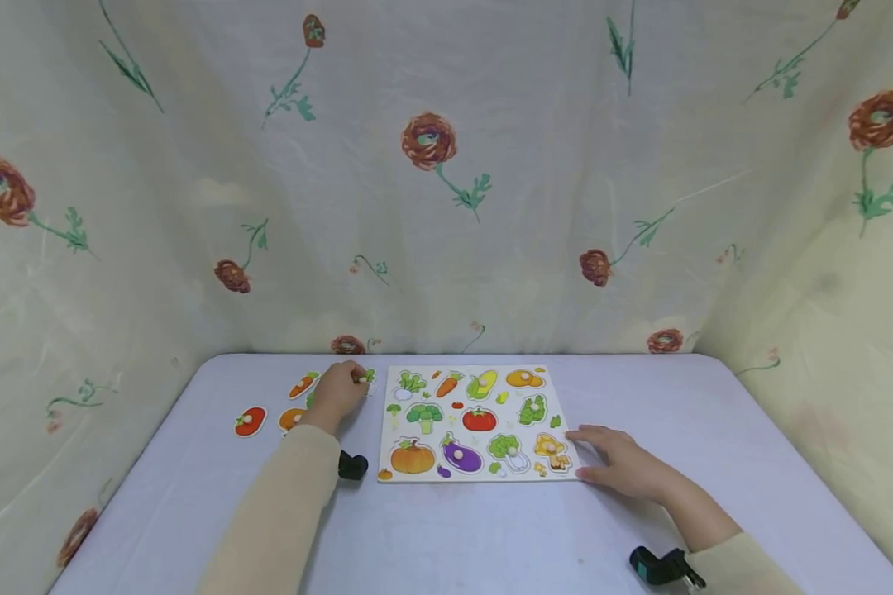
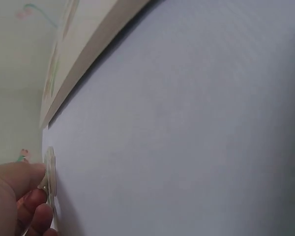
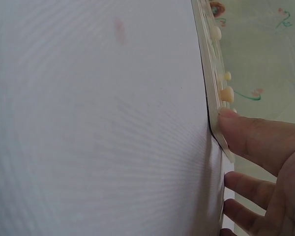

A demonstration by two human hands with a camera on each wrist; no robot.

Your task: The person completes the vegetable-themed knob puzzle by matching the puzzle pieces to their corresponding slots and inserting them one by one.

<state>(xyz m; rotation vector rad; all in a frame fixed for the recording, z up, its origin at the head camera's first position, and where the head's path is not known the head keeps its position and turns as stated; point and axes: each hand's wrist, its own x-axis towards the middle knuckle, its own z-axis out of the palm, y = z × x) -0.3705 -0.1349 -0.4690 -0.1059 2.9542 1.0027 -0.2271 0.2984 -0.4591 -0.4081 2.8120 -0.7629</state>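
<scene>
My left hand (image 1: 340, 390) is at the back left of the table, beside the board. Its thumb and fingers pinch the knob of a flat vegetable puzzle piece (image 2: 51, 172), which stands on edge in the left wrist view. Green leaves show on this piece in the head view; my hand covers part of it. The white vegetable puzzle board (image 1: 435, 397) lies flat at the centre. My right hand (image 1: 625, 464) rests at the board's right edge, fingers extended. In the right wrist view its thumb (image 3: 236, 130) touches the board's edge near the corner.
Left of the board lie a tomato piece (image 1: 250, 421), a carrot piece (image 1: 303, 385) and a pumpkin piece (image 1: 290, 419). A green piece is partly hidden by my left arm. Knobbed pieces, among them an eggplant (image 1: 461, 454) and corn (image 1: 482, 384), sit in the board. A flowered curtain (image 1: 536, 207) hangs behind.
</scene>
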